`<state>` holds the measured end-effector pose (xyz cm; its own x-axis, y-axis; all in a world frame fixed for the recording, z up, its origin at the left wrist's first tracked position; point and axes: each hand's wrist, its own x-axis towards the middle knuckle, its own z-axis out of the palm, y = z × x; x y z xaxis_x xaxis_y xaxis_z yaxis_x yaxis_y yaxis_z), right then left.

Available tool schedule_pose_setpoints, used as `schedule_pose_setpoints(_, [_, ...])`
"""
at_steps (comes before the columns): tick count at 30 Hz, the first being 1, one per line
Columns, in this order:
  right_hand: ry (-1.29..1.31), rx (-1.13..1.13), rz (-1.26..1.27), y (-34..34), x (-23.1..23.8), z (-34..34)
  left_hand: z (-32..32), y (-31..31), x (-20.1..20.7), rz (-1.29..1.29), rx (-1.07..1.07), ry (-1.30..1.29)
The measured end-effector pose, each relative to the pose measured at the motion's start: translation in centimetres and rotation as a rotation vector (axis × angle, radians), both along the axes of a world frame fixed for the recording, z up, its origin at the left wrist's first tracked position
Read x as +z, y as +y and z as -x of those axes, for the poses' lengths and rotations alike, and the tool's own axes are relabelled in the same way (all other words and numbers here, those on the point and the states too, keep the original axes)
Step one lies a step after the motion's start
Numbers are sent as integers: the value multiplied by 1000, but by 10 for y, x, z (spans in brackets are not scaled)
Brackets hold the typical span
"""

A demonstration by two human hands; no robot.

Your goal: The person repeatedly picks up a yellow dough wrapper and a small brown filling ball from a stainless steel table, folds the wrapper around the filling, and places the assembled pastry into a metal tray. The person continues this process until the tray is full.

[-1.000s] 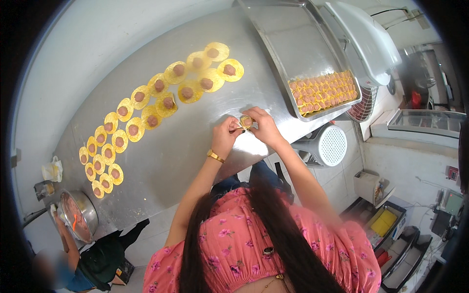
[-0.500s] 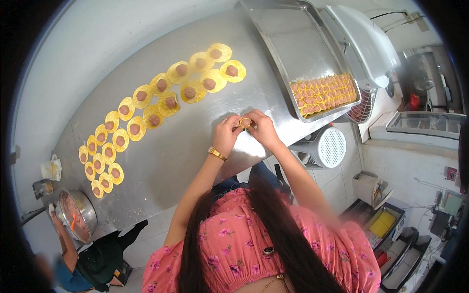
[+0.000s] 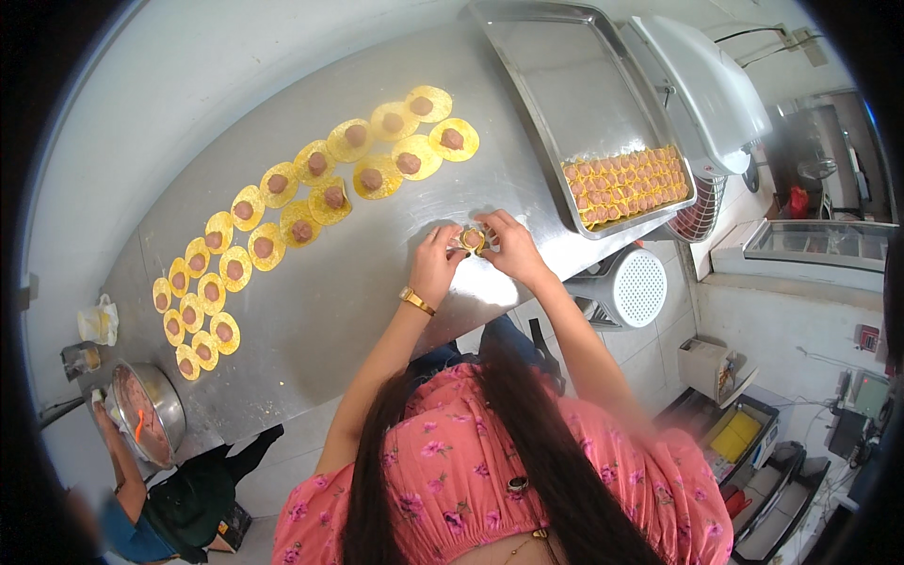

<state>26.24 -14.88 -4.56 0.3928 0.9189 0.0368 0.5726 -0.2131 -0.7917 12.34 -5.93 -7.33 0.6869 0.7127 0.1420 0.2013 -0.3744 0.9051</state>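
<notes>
A small open-topped dumpling, yellow wrapper gathered round pinkish meat, is held between my hands above the steel table. My left hand, with a gold watch at the wrist, grips its left side with thumb and fingers. On the other side, my right hand has its thumb against the wrapper and its fingers curved round, slightly loosened. Two slanting rows of round yellow wrappers, each with a lump of meat filling, lie to the left. At the right, finished dumplings fill the near end of a metal tray.
A steel bowl of meat filling with an orange-handled utensil stands at the lower left, a co-worker's arm reaching to it. Beyond the tray is a white appliance. A white stool stands beside the table's near edge.
My right fingers have spread a little from the dumpling and shifted slightly right. The dumpling stays between my hands, now showing its top more openly. The view has shifted slightly.
</notes>
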Motion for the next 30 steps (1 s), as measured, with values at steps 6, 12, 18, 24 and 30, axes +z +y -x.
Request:
schedule_pose_setpoints(6, [-47, 62, -43, 3, 2, 0, 3, -1, 4, 57, -26, 135])
schedule_pose_setpoints(12, [-46, 108, 20, 5, 1, -2, 1, -4, 4, -41, 34, 97])
schedule_pose_setpoints(18, [-129, 187, -50, 12, -2, -11, -1, -10, 7, 41, 155, 141])
schedule_pose_setpoints(24, [-48, 388, -182, 17, -7, -28, -9, -23, 6, 145, 275, 215])
schedule_pose_setpoints(30, [-66, 566, -20, 23, -9, -42, -14, -47, 7, 308, 414, 151])
